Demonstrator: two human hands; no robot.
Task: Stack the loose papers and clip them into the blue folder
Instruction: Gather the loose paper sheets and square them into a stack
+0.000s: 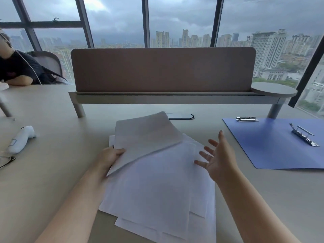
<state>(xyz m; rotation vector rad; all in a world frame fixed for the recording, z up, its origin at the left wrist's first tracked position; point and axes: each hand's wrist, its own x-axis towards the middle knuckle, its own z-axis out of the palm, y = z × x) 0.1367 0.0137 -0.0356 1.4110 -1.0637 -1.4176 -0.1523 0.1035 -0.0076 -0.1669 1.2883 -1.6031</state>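
A: Left hand [112, 156]?
B: Its grip is clamped on the near left edge of a raised sheaf of papers [146, 135], thumb on top. The sheaf tilts up toward the far side.

A: Right hand [216, 159]?
B: Fingers spread apart, palm facing left, holding nothing. It hovers at the right edge of the loose papers [157, 186]; contact unclear from this angle.

A: Rest of the sheets?
B: Fanned unevenly on the surface [52, 172], near centre, corners sticking out at the near end.

A: Folder?
B: Blue folder [273, 148] lies open and flat at far right, apart from the papers. A metal clip [304, 135] sits on it; a second metal clamp [247, 119] at its far left edge.

A: Else?
B: White controller [21, 139] and glasses [6, 159] at left; brown divider panel [163, 70] beyond.
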